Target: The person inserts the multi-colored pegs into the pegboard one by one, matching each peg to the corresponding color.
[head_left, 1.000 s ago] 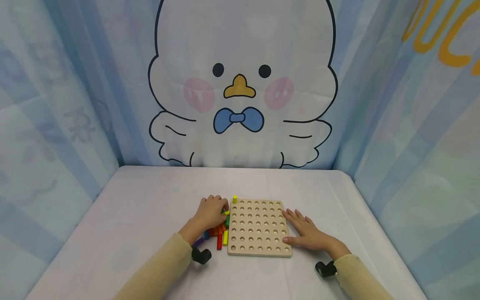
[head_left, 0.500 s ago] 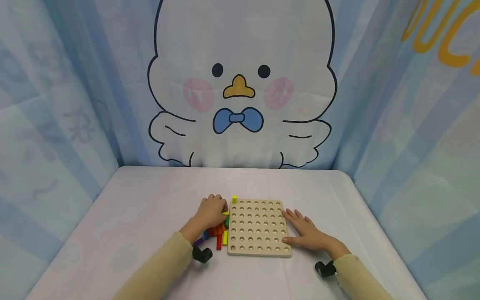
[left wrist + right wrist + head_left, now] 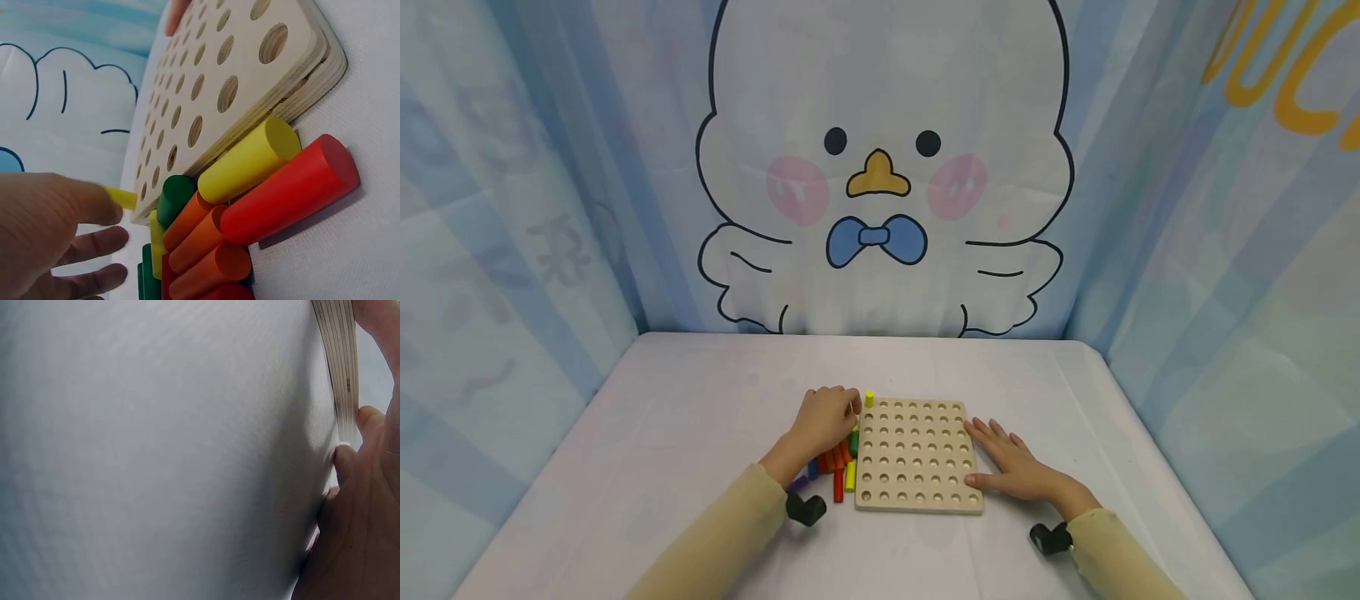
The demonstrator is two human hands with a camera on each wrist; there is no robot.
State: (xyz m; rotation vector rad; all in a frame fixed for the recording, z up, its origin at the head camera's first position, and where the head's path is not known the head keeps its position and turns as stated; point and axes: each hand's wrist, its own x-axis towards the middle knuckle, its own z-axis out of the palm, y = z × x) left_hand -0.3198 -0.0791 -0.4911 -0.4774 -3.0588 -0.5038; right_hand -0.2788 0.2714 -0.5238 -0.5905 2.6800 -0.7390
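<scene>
A square wooden pegboard (image 3: 917,454) with rows of round holes lies on the table. One yellow peg (image 3: 869,399) stands upright in its far left corner. My left hand (image 3: 824,418) is bent over the pegs at the board's left edge, thumb and forefinger pinched together. In the left wrist view a yellow peg (image 3: 125,198) shows at the thumb tip, the thumb covering part of it; the forefinger is hidden. My right hand (image 3: 1018,467) lies with spread, straight fingers against the board's right edge; in the right wrist view its fingertips meet the board's side (image 3: 344,362).
Beside the board's left edge lie loose pegs: a red peg (image 3: 290,187), a yellow peg (image 3: 250,161), a green peg (image 3: 175,199) and several orange pegs (image 3: 209,269). A purple peg (image 3: 797,483) lies near the left wrist. A printed curtain (image 3: 880,292) stands behind the table.
My left hand has lifted a little and shifted right, toward the board's far left corner. The yellow piece seen at its fingertips is now mostly covered. My right hand has stayed in place.
</scene>
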